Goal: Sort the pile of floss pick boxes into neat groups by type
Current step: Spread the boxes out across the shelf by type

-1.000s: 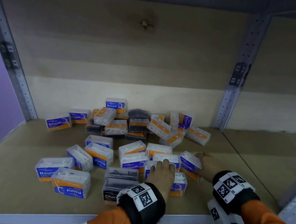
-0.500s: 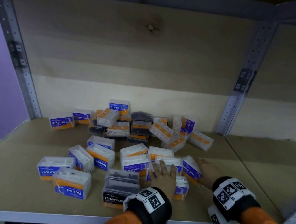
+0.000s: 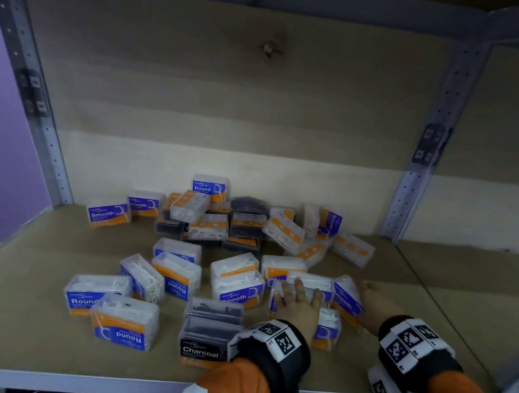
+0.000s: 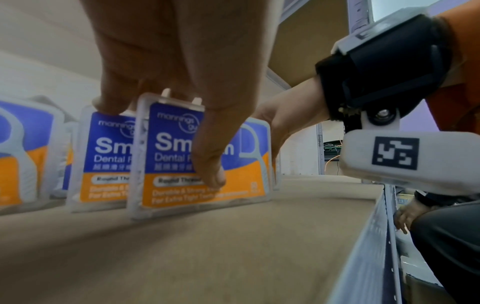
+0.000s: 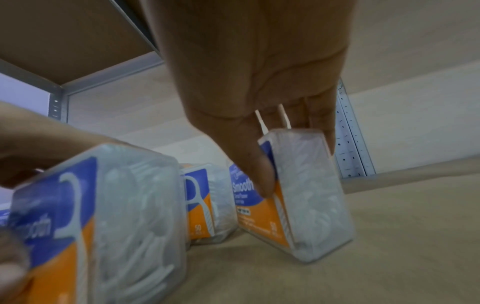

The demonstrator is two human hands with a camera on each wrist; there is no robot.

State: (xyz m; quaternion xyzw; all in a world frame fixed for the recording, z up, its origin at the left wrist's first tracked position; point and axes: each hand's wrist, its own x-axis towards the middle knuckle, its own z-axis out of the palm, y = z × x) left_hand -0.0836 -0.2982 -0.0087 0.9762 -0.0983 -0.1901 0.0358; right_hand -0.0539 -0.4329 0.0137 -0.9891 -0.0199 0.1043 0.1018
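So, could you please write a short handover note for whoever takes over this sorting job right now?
Left hand: thumb and fingers grip a Smooth box standing near the shelf's front edge.
Right hand: pinches another Smooth box just to the right.
Both boxes look to be still on the shelf.
Done: nothing grouped yet; Round, Smooth and Charcoal box types lie mixed, with a heap against the back wall.
Left: gather each type into its own neat group.

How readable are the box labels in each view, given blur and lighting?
Head view: dim, bluish; large words like Charcoal readable. Left wrist: Smooth box sharp at the top, its small print smeared, thumb covering letters. Right wrist: soft throughout; the held box barely legible.
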